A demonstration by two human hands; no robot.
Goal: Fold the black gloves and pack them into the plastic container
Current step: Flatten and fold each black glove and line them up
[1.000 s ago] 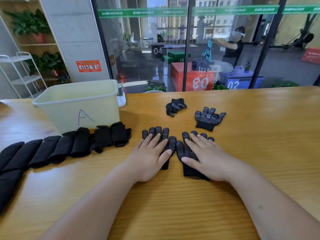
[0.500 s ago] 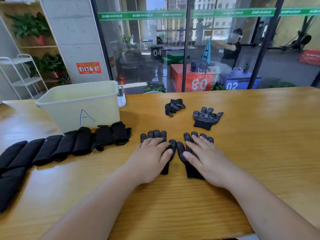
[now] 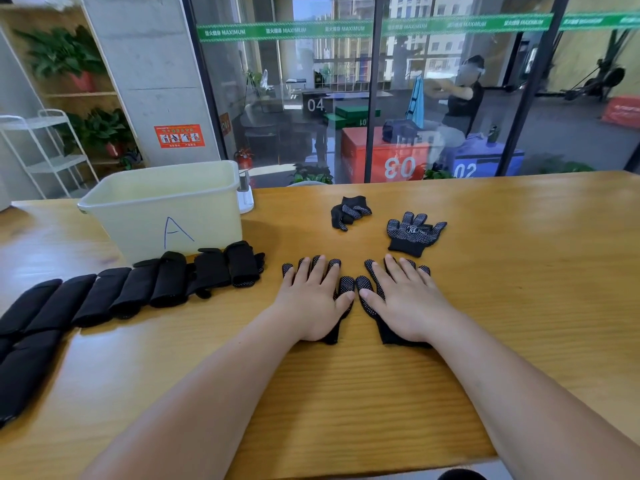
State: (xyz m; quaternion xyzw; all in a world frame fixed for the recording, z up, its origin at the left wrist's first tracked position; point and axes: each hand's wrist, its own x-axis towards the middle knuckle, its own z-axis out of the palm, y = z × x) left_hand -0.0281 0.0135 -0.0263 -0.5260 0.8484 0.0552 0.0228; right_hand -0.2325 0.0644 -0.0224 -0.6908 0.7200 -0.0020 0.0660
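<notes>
Two black dotted gloves lie flat side by side on the wooden table point(image 3: 519, 306). My left hand point(image 3: 311, 303) presses flat on the left glove point(image 3: 344, 289), fingers straight. My right hand point(image 3: 405, 299) lies flat on the right glove point(image 3: 367, 285), fingers spread. Beyond them rest a flat glove point(image 3: 414, 235) and a crumpled glove point(image 3: 349, 212). The pale plastic container point(image 3: 162, 216), marked "A", stands at the left rear. A row of folded black gloves point(image 3: 138, 289) runs from in front of it to the left edge.
A small white object point(image 3: 246, 199) stands right behind the container's right corner. A glass wall runs along the table's far edge. Bare tabletop stretches to the right of the gloves.
Both hands have slid slightly toward me over the two gloves while staying flat on them. The camera view has shifted a little.
</notes>
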